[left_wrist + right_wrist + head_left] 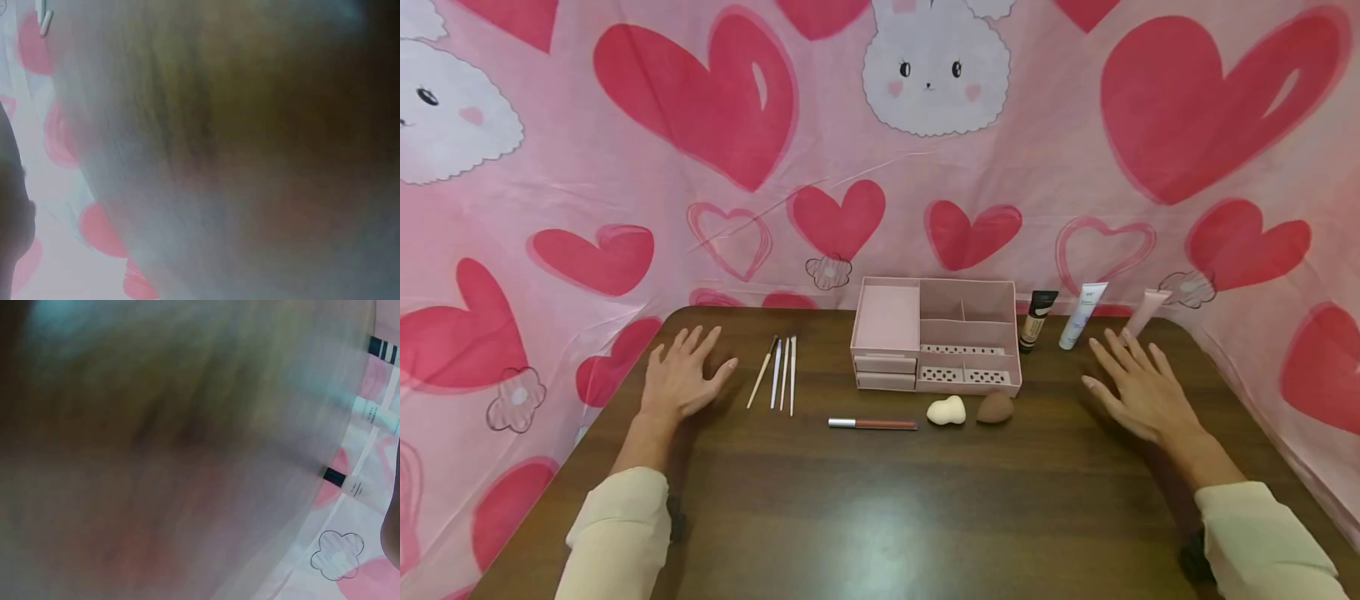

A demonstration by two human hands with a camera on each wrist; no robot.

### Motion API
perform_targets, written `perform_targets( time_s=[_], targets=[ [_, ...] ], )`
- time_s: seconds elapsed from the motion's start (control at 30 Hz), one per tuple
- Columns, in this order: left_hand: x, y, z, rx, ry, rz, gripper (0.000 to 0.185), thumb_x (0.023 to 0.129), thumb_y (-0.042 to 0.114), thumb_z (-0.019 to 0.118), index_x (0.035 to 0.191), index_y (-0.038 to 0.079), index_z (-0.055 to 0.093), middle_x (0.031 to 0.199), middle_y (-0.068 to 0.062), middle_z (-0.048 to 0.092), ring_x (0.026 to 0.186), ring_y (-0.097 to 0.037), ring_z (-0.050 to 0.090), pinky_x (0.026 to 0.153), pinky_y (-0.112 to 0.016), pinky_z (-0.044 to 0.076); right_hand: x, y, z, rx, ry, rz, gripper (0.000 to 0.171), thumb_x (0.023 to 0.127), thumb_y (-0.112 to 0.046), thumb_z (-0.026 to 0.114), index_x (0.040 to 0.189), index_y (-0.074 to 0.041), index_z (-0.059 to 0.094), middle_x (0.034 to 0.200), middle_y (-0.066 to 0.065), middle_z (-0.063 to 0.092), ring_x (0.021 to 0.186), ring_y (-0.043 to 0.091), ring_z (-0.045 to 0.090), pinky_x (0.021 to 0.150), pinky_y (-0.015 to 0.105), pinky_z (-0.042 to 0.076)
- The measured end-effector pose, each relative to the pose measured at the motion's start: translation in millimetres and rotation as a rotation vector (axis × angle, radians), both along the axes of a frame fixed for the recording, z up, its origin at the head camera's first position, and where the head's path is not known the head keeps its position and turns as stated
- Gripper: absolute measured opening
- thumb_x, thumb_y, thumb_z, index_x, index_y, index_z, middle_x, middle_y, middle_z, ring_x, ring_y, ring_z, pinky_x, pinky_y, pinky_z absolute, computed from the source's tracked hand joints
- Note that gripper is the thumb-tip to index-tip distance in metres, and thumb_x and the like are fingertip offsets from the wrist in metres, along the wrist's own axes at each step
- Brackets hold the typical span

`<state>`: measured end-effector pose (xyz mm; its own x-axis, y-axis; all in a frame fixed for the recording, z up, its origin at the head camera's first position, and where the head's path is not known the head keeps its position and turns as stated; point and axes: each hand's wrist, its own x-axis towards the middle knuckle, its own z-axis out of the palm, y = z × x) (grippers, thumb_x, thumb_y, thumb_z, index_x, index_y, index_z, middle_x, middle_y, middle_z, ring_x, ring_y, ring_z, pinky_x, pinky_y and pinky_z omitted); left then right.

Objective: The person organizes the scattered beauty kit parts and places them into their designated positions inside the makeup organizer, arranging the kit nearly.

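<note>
Both hands, left hand [681, 377] and right hand [1138, 392], lay flat with fingers spread on the table [880, 500]; four thin brushes [778, 372] at three o'clock of the left looked light, stiff, best pinched mid-handle.

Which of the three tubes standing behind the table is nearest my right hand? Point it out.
The pale pink tube, rightmost of the three, just beyond the right hand. The white tube and the black-capped beige tube stand further left, towards the pink organiser.

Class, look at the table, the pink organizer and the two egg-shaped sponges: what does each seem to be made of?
Table: dark wood or wood-look laminate, grain lines, soft sheen.
Pink organizer: probably matte moulded plastic, thin even walls.
Cream sponge and brown sponge: likely soft foam, rounded, dull surface.
</note>
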<state>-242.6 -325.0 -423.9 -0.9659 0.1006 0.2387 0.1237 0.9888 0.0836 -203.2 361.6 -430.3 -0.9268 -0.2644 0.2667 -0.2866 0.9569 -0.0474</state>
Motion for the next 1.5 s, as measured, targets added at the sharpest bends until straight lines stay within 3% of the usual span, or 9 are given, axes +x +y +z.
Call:
perform_targets(
  time_s=[0.2,0.4,0.73,1.03,1.1,1.17,1.3,1.4,1.5],
  targets=[
    [2.4,5,6.7,0.052,-0.036,0.04,0.077,0.1,0.065,0.034,0.158,0.014,0.037,0.153,-0.026,0.049,0.129,-0.054,0.053,0.098,-0.067,0.046,-1.8,-14,5.4,-0.057,0.005,0.039,0.068,0.105,-0.047,0.043,0.159,-0.006,0.032,0.164,0.025,0.03,0.158,0.039,0.016,0.123,0.065,0.011],
    [3.2,11,10.1,0.123,-0.102,0.066,0.079,0.099,0.069,0.033,0.156,0.014,0.039,0.151,-0.028,0.05,0.131,-0.053,0.052,0.096,-0.069,0.046,-5.3,-30,11.2,-0.118,0.009,0.084,0.067,0.105,-0.044,0.046,0.157,-0.004,0.035,0.163,0.025,0.034,0.157,0.039,0.021,0.124,0.063,0.013],
    [5.2,22,20.7,0.229,-0.167,0.109,0.079,0.097,0.07,0.038,0.152,0.014,0.046,0.149,-0.03,0.051,0.127,-0.058,0.052,0.091,-0.072,0.046,-10.9,-59,17.2,-0.321,-0.05,0.154,0.057,0.105,-0.032,0.052,0.153,-0.005,0.043,0.154,0.033,0.043,0.137,0.056,0.044,0.109,0.07,0.034],
    [7.1,38,28.1,0.467,-0.23,0.089,0.071,0.098,0.057,0.053,0.145,0.004,0.054,0.146,-0.033,0.052,0.136,-0.055,0.045,0.109,-0.066,0.04,-20.0,-80,14.0,-0.591,-0.159,0.152,0.053,0.108,-0.029,0.045,0.153,0.001,0.042,0.153,0.026,0.048,0.138,0.048,0.047,0.11,0.065,0.037],
    [8.1,42,29.6,0.519,-0.247,0.074,0.069,0.099,0.053,0.055,0.143,0.0,0.055,0.145,-0.033,0.053,0.137,-0.053,0.045,0.113,-0.063,0.039,-22.2,-83,13.0,-0.612,-0.172,0.144,0.053,0.109,-0.029,0.044,0.152,0.001,0.042,0.153,0.025,0.048,0.139,0.045,0.047,0.112,0.057,0.04],
    [9.0,46,30.5,0.558,-0.274,0.073,0.068,0.099,0.05,0.056,0.142,-0.003,0.055,0.137,-0.032,0.06,0.133,-0.05,0.053,0.111,-0.06,0.042,-24.1,-86,11.7,-0.629,-0.183,0.138,0.054,0.109,-0.03,0.044,0.153,0.002,0.042,0.153,0.024,0.048,0.14,0.044,0.047,0.114,0.037,0.043],
    [8.8,53,29.8,0.578,-0.327,0.093,0.066,0.098,0.047,0.058,0.139,-0.005,0.057,0.11,-0.024,0.076,0.11,-0.039,0.071,0.102,-0.052,0.05,-27.0,-90,8.5,-0.697,-0.225,0.146,0.057,0.107,-0.025,0.05,0.153,0.006,0.038,0.153,0.027,0.046,0.138,0.044,0.049,0.099,0.001,0.035],
    [8.0,55,27.2,0.558,-0.351,0.108,0.059,0.097,0.042,0.061,0.134,-0.005,0.062,0.099,-0.02,0.079,0.1,-0.033,0.074,0.095,-0.046,0.052,-28.3,-94,5.5,-0.745,-0.256,0.161,0.058,0.103,-0.015,0.056,0.152,0.009,0.036,0.152,0.031,0.044,0.135,0.046,0.05,0.092,-0.003,0.034],
    [9.1,56,25.2,0.509,-0.364,0.117,0.052,0.094,0.038,0.064,0.125,-0.004,0.068,0.102,-0.021,0.078,0.103,-0.036,0.071,0.091,-0.046,0.053,-29.2,-97,3.1,-0.758,-0.27,0.178,0.061,0.099,-0.007,0.061,0.152,0.01,0.036,0.152,0.032,0.042,0.134,0.046,0.05,0.094,0.001,0.039]
  ],
)
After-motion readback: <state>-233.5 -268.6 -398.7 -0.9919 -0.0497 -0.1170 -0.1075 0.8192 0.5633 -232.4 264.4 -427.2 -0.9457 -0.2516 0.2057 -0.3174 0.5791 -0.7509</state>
